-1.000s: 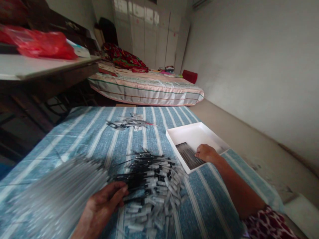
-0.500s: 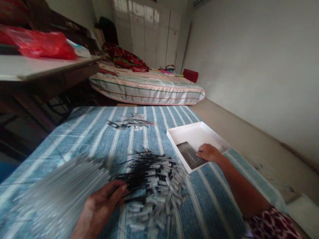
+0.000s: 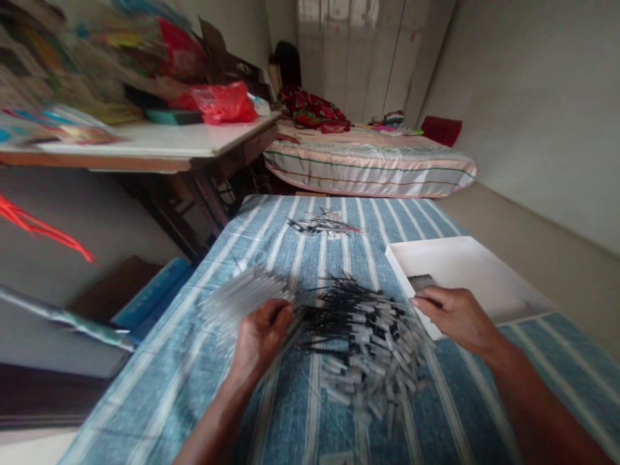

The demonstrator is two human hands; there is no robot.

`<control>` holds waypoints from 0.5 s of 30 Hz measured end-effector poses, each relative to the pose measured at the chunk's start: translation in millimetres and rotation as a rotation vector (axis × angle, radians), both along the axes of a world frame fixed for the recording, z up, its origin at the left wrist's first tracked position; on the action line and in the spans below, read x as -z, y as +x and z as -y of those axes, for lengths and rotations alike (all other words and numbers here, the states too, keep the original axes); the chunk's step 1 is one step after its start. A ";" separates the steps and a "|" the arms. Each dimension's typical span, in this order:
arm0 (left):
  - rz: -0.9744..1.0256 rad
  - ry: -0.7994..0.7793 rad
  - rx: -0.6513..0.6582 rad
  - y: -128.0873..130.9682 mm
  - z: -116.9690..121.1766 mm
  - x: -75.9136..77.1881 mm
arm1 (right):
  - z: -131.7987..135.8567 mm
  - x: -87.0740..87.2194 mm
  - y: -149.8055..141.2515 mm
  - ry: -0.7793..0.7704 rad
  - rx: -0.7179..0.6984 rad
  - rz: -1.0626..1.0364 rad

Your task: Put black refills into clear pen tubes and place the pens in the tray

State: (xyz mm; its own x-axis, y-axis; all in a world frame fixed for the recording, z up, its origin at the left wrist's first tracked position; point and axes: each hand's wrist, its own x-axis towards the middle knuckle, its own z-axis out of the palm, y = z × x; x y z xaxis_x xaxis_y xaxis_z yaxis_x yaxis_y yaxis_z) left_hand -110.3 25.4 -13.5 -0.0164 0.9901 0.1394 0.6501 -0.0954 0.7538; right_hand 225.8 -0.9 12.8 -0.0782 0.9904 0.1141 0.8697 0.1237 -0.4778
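Observation:
My left hand is closed in a pinch at the right edge of a pile of clear plastic tubes, which look like pen barrels. A blurred clear tube seems to run under its fingers. To its right lies a heap of thin black sticks with whitish, translucent ends, like pen refills. My right hand is over the left wall of a shallow white box, fingertips pressed together; anything between them is hidden. Inside the box, a row of dark-filled tubes shows partly behind that hand.
Blue striped cloth covers the table. Farther back lies a small bunch of thin sticks. A cluttered white-topped table with a red plastic bag stands at left. A bed is beyond, with a wall at right.
The view has swung left. My left hand has moved from the black sticks to the clear tubes. My right hand has drawn back from inside the box to its left wall.

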 end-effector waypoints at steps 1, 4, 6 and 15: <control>-0.049 0.014 0.010 -0.6 0.8 -1.0 | 1.0 -0.4 -13.9 -0.014 -0.054 -0.040; -0.240 0.005 0.114 2.6 5.3 -6.5 | -0.7 1.6 -51.3 -0.085 -0.172 -0.070; -0.433 -0.055 0.194 8.0 9.4 -10.5 | -3.5 5.1 -70.5 -0.121 -0.225 -0.020; -0.880 -0.216 0.255 22.0 19.8 -9.2 | -1.2 17.8 -117.4 -0.241 -0.445 0.359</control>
State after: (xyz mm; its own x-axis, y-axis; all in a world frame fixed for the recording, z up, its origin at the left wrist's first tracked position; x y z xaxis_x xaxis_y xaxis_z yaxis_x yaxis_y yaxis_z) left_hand -88.2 5.6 -4.4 0.2288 0.9550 -0.1885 0.9732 -0.2292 0.0200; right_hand 108.4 0.3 -4.9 -0.4818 0.8486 -0.2185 0.8711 0.4366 -0.2249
